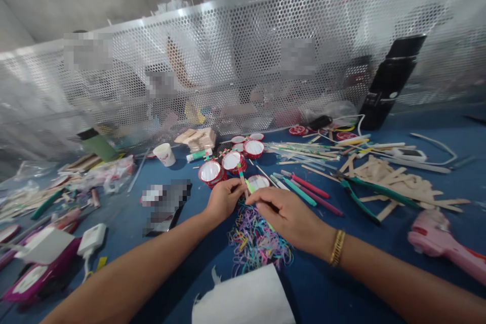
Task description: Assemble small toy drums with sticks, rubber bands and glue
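My left hand (225, 199) pinches a thin wooden stick (240, 174) with green and red bands of colour, held upright. My right hand (290, 215), with a gold bracelet at the wrist, has its fingers closed around a lime-green marker pen (270, 226). The pen's near end touches or almost touches the stick; the fingers hide most of it. Under both hands lies a heap of thin coloured rubber bands (261, 243). Just beyond them stand several small round red-and-white tins (210, 172). Coloured markers (304, 195) lie to the right.
Green-handled pliers (362, 195) and a pile of wooden sticks (395, 179) lie right, near a pink glue gun (436, 243). A phone (170, 205) and paper cup (164, 155) are left. White paper (243, 298) lies in front. A perforated metal panel (243, 61) backs the table.
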Tool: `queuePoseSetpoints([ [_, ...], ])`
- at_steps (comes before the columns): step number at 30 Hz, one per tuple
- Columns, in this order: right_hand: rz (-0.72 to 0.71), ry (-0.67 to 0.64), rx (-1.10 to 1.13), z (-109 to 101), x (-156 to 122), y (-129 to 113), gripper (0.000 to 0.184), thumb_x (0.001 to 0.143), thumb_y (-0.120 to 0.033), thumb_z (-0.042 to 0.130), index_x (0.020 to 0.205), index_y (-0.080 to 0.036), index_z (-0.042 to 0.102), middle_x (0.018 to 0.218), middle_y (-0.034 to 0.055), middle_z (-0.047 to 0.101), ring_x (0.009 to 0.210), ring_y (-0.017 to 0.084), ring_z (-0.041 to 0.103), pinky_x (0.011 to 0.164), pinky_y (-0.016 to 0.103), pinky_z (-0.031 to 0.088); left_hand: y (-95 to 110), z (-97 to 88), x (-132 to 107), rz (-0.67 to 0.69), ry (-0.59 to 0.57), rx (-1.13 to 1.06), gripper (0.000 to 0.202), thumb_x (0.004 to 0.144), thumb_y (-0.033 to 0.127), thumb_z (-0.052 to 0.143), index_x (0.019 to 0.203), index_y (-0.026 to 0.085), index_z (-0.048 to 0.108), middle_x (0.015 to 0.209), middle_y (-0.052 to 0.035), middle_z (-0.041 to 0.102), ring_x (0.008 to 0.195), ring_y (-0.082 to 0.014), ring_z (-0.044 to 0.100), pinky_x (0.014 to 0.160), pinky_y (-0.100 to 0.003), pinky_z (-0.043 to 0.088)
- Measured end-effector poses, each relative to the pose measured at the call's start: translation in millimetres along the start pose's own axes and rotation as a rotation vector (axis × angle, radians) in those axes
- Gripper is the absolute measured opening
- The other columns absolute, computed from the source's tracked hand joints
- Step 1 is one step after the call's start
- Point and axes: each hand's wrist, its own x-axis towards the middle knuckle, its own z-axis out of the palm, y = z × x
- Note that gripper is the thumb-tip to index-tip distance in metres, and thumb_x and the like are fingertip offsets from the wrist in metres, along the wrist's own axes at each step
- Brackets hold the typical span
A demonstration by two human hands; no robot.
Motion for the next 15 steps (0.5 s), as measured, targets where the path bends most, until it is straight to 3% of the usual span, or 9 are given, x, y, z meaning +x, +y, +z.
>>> queuePoseSetpoints([
  [3, -0.050, 0.077, 0.038, 8, 5, 0, 0.029, 0.092, -0.019, 0.042, 0.108, -0.024, 0.065, 0.084, 0.0004, 0.068, 0.075, 0.014, 0.060, 0.072, 0.028, 0.048, 2, -0.1, 0, -0.010, -0.007, -0.014, 0.026, 0.086, 0.035, 0.056, 0.074, 0.016, 0.069, 0.070, -0.0005, 0.066, 0.067, -0.0156, 0.056, 0.062, -0.023, 0.040],
  [7, -0.140, 0.247, -0.026, 16, 8, 5, 0.013, 0.084, -0.026, 0.060, 0.096, -0.022, 0.059, 0.085, 0.0014, 0.065, 0.075, 0.016, 0.059, 0.073, 0.030, 0.047, 3, -1.2, -1, -0.025, -0.011, -0.028, 0.027, 0.085, 0.037, 0.056, 0.077, 0.016, 0.070, 0.074, -0.0018, 0.069, 0.070, -0.0169, 0.058, 0.063, -0.023, 0.041],
  [10, -0.149, 0.341, -0.130, 26, 6, 10, 0.011, 0.093, -0.032, 0.053, 0.090, -0.022, 0.057, 0.081, 0.0016, 0.064, 0.077, 0.017, 0.059, 0.075, 0.032, 0.045, 3, -2.2, -1, 0.012, -0.025, -0.011, 0.028, 0.087, 0.037, 0.055, 0.074, 0.016, 0.069, 0.073, -0.0013, 0.068, 0.069, -0.0162, 0.058, 0.063, -0.023, 0.041],
  [15, -0.246, 0.390, -0.103, 39, 7, 17, 0.021, 0.098, -0.027, 0.044, 0.112, -0.023, 0.058, 0.104, 0.0062, 0.067, 0.101, 0.019, 0.060, 0.092, 0.037, 0.046, -1, -2.1, 0, 0.035, -0.022, -0.002, 0.025, 0.087, 0.031, 0.054, 0.073, 0.016, 0.068, 0.069, -0.0009, 0.066, 0.068, -0.0161, 0.057, 0.065, -0.024, 0.043],
])
